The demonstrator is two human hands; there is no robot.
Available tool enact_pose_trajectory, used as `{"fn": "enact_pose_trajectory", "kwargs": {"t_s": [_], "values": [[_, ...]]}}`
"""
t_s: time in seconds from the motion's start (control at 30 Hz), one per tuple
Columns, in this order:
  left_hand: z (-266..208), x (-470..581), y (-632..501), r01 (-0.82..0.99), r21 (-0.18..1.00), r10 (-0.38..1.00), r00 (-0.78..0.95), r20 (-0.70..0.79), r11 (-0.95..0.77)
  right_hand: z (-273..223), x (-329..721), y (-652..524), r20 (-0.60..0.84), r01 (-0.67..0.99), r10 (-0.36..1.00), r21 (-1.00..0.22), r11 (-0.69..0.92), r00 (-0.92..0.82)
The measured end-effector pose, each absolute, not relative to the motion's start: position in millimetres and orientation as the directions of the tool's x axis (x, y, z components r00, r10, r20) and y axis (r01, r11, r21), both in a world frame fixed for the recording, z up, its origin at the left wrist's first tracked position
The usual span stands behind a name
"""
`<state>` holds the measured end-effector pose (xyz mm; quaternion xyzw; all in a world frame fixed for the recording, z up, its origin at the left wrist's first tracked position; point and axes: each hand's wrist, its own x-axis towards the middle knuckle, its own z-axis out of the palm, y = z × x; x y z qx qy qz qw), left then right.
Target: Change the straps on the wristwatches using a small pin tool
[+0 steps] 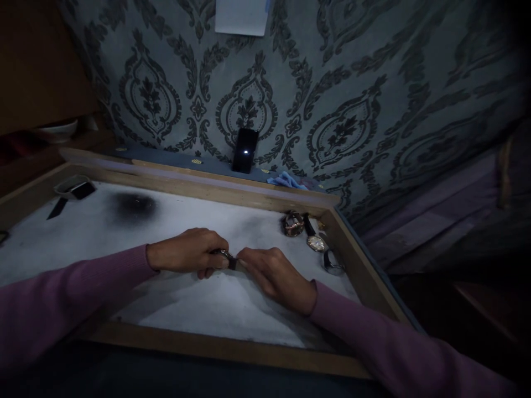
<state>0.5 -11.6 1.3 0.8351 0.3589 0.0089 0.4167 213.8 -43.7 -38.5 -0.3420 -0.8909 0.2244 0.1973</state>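
Pinching one small watch point(228, 258) (mostly hidden), both hands, left point(188, 251) and right point(277, 276), meet.

We see a small dark object, probably a wristwatch point(227, 257), pinched between our two hands over the white padded surface point(215, 309) of the wooden tray. Only a short piece shows: a glinting metal part at the left hand point(188, 252) and a dark, strap-like end at the fingertips of the right hand point(277, 279). It lies roughly level, running left to right, just above or touching the padding. The light is dim and the fingers cover most of it, so its face and full shape cannot be made out.
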Motion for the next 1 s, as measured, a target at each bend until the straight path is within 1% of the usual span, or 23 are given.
{"fn": "enact_pose_trajectory", "kwargs": {"t_s": [0.13, 0.27, 0.33, 0.47, 0.63, 0.87, 1.0], "values": [[-0.6, 1.0, -12.0, 0.591, 0.700, 0.615, 0.741, -0.272, -0.402, -33.6, 209.5, -47.3, 0.142, 0.595, 0.752, -0.525, 0.608, -0.643], [-0.7, 2.3, -14.3, 0.603, 0.661, 0.628, 0.737, -0.249, -0.446, -29.8, 205.8, -48.8, 0.095, 0.660, 0.785, -0.486, 0.573, -0.612], [-0.2, 2.6, -14.9, 0.608, 0.653, 0.628, 0.737, -0.251, -0.451, -30.4, 205.5, -48.2, 0.083, 0.671, 0.793, -0.485, 0.561, -0.603], [-0.4, 1.3, -12.9, 0.601, 0.694, 0.615, 0.735, -0.285, -0.396, -33.8, 207.0, -46.4, 0.091, 0.657, 0.794, -0.510, 0.555, -0.601], [-3.9, -0.9, -9.0, 0.573, 0.746, 0.608, 0.739, -0.291, -0.339, -32.5, 209.3, -46.1, 0.122, 0.611, 0.786, -0.560, 0.559, -0.607], [-2.2, 0.6, -10.5, 0.596, 0.735, 0.624, 0.719, -0.307, -0.324, -30.7, 211.2, -46.5, 0.149, 0.583, 0.751, -0.541, 0.606, -0.643], [-1.1, 1.2, -11.8, 0.602, 0.721, 0.626, 0.718, -0.303, -0.342, -30.8, 211.0, -45.6, 0.136, 0.586, 0.749, -0.540, 0.605, -0.648]]}}
